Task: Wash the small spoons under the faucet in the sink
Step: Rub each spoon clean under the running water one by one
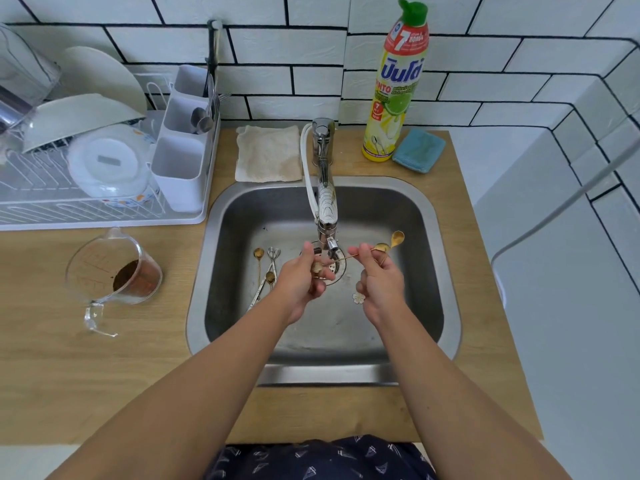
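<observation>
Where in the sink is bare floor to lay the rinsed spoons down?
Bare floor lies along the sink's near wall, under both wrists, and in its right half beyond the right hand. The left side is crowded with spoons; the drain sits under the faucet.

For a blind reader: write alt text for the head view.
Over a steel sink, the right hand holds gold spoons beside the faucet while the left hand grips something small under its spout. More spoons lie in the basin.
</observation>
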### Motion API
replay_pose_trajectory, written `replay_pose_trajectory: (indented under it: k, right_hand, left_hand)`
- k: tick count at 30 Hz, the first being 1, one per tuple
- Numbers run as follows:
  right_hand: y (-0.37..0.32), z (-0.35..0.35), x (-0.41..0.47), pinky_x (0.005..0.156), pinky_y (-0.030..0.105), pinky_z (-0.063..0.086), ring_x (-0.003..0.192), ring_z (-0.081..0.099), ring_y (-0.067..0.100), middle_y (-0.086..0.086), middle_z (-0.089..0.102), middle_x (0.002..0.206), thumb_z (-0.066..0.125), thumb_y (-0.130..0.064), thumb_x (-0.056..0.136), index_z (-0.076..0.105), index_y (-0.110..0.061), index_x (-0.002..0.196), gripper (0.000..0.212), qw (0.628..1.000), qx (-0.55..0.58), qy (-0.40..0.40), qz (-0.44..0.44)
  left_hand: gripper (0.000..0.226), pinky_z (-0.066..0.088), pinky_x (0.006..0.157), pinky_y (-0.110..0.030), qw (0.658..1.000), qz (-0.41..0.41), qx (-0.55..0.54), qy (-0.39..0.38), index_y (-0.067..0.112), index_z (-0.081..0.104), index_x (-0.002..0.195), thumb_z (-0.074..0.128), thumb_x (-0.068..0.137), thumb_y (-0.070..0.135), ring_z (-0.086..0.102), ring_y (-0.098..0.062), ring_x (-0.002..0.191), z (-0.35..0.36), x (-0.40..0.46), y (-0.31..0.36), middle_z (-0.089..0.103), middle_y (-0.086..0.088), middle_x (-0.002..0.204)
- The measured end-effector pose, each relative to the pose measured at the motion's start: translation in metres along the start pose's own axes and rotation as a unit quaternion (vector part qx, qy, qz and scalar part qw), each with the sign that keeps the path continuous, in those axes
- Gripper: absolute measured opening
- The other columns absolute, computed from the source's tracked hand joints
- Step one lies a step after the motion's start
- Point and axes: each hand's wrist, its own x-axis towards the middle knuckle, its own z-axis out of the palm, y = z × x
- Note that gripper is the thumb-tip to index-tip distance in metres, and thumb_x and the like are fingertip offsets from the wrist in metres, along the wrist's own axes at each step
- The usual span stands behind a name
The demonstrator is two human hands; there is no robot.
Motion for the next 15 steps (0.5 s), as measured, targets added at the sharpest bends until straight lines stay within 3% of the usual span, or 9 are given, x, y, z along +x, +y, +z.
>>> replay_pose_trajectory:
  k: [2,4,6,7,9,11,15]
  right_hand:
    - [-0.001,0.0,0.001,0.039,0.021,0.021,0.037,0.024,0.005,0.004,0.08,0.09,0.069,-0.024,0.098,0.072,-0.019,0.081,0.018,1.0,-0.001,0.016,-0.005]
    - [-0.002,0.002,0.003,0.037,0.02,0.022,0.037,0.024,0.005,0.002,0.08,0.089,0.069,-0.027,0.098,0.072,-0.018,0.08,0.02,1.0,0.0,0.028,-0.004]
    - [-0.003,0.004,0.004,0.037,0.02,0.023,0.037,0.025,0.004,0.0,0.08,0.088,0.069,-0.03,0.098,0.073,-0.016,0.083,0.02,0.999,-0.01,0.036,-0.001]
    - [-0.003,0.005,0.004,0.037,0.02,0.023,0.037,0.025,0.004,0.0,0.08,0.088,0.069,-0.03,0.098,0.074,-0.016,0.084,0.021,0.999,-0.014,0.037,0.0]
    - [-0.003,0.006,0.004,0.038,0.021,0.022,0.036,0.025,0.004,0.0,0.08,0.087,0.07,-0.03,0.097,0.074,-0.016,0.081,0.022,0.999,-0.015,0.038,0.0]
    - [-0.003,0.007,0.004,0.037,0.021,0.021,0.035,0.024,0.004,0.0,0.08,0.085,0.071,-0.029,0.097,0.073,-0.017,0.077,0.024,0.999,-0.011,0.036,-0.001]
    - [-0.005,0.004,0.006,0.037,0.021,0.021,0.034,0.023,0.005,0.0,0.081,0.087,0.071,-0.029,0.097,0.071,-0.019,0.073,0.025,0.999,-0.015,0.043,-0.006]
  left_hand:
    - [0.051,0.045,0.047,-0.02,0.991,0.076,0.111,-0.023,0.017,0.067,0.1,0.033,0.105,0.055,0.049,-0.012,0.045,-0.003,-0.006,0.0,0.073,-0.001,0.075]
    - [0.035,0.044,0.053,-0.014,0.951,0.166,0.261,-0.031,0.028,0.065,0.096,0.038,0.104,0.049,0.052,-0.002,0.048,-0.006,-0.011,-0.002,0.07,0.012,0.074]
    - [0.028,0.039,0.05,-0.01,0.91,0.223,0.35,-0.018,0.031,0.062,0.087,0.043,0.105,0.041,0.051,0.002,0.047,-0.007,-0.011,-0.004,0.064,0.013,0.064]
    - [0.03,0.038,0.05,-0.011,0.909,0.225,0.35,-0.011,0.029,0.062,0.083,0.045,0.106,0.038,0.05,0.0,0.047,-0.007,-0.01,-0.005,0.062,0.011,0.064]
    - [0.038,0.039,0.05,-0.02,0.94,0.189,0.285,0.002,0.024,0.063,0.07,0.05,0.103,0.039,0.048,-0.007,0.046,-0.003,-0.008,-0.003,0.058,0.007,0.059]
    - [0.048,0.035,0.045,-0.02,0.963,0.142,0.228,0.026,0.02,0.059,0.058,0.05,0.098,0.044,0.042,-0.008,0.043,0.0,-0.006,-0.001,0.051,0.006,0.048]
    - [0.041,0.032,0.042,-0.017,0.986,0.065,0.149,-0.041,0.011,0.066,0.079,0.045,0.106,0.035,0.039,-0.008,0.044,0.004,-0.001,-0.005,0.059,0.004,0.061]
